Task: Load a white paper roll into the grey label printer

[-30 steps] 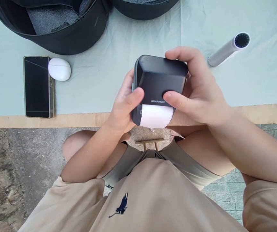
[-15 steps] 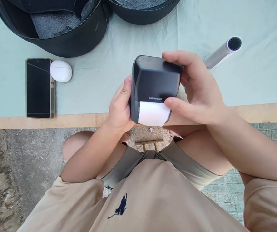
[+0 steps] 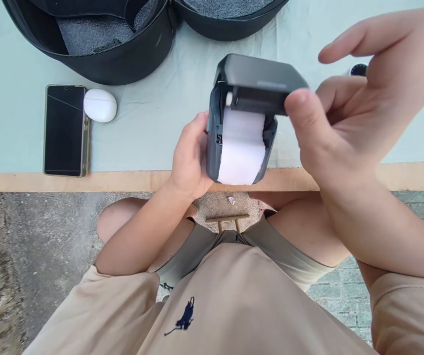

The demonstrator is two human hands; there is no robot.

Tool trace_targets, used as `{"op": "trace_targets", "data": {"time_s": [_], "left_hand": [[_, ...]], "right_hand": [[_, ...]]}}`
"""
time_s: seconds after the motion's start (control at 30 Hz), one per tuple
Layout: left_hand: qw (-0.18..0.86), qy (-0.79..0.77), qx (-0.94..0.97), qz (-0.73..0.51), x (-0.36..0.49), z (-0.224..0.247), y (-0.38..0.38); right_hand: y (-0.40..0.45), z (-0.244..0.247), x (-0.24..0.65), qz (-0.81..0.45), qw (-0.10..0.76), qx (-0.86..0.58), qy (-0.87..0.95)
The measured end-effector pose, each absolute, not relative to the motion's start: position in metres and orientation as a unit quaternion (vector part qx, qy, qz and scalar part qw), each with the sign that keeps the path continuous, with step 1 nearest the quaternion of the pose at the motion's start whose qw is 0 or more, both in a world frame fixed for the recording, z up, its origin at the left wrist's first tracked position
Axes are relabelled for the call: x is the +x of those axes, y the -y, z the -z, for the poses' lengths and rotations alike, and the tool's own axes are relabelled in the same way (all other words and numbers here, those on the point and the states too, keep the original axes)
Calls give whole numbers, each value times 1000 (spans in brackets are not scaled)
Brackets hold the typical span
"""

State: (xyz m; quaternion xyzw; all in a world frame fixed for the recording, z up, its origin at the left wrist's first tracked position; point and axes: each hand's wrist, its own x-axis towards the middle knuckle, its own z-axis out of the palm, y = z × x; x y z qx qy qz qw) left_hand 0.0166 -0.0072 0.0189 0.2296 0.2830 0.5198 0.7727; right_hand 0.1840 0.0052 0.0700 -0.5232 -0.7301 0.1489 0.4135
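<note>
A dark label printer (image 3: 213, 158) is held over the table's front edge, its lid tilted up. My left hand (image 3: 191, 162) is closed around the printer's left side. At the right corner of the raised lid (image 3: 261, 74), my right hand (image 3: 356, 108) grips with the thumb in front; the index finger is lifted away and the other fingers are partly hidden. White label paper (image 3: 242, 148) runs down from under the lid and over the printer's front, with a slightly ragged edge.
A phone (image 3: 64, 130) lies at the left, with a white rounded case (image 3: 100, 105) touching its right side. An unzipped black case (image 3: 137, 61) with grey foam stands behind. A tube's dark end (image 3: 358, 70) shows behind my right hand. The table has a wooden edge (image 3: 134, 181).
The printer's lid has swung up from closed, baring the paper inside. My right hand has moved up and right with the lid's corner. My left hand still holds the printer.
</note>
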Motion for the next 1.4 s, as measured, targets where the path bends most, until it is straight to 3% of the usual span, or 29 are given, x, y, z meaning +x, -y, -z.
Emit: {"op": "trace_targets", "data": {"time_s": [0.23,0.47,0.67,0.8,0.97,1.1,1.27,1.4], "left_hand": [[770,-291,242,-514,13,-16,10],[760,-307,259,-511,13,-17,14],[759,-319,270,-499,12,-19,17],[754,-323,259,-510,12,-19,18],[749,-330,244,-521,12,-17,13],[762,-315,215,-523,11,-15,9],[759,-321,208,-527,10,-15,9],[759,-324,208,-525,10,-17,9]], "right_hand": [[-8,-77,174,-184,456,-502,711],[-14,-67,180,-32,178,-480,858],[-9,-73,179,-7,74,-503,861],[-2,-84,185,-131,155,-487,850],[-9,-92,206,-344,379,-479,713],[-24,-72,220,-468,362,-499,634],[-26,-39,220,-449,453,-479,603],[-23,-30,221,-336,392,-490,703]]}}
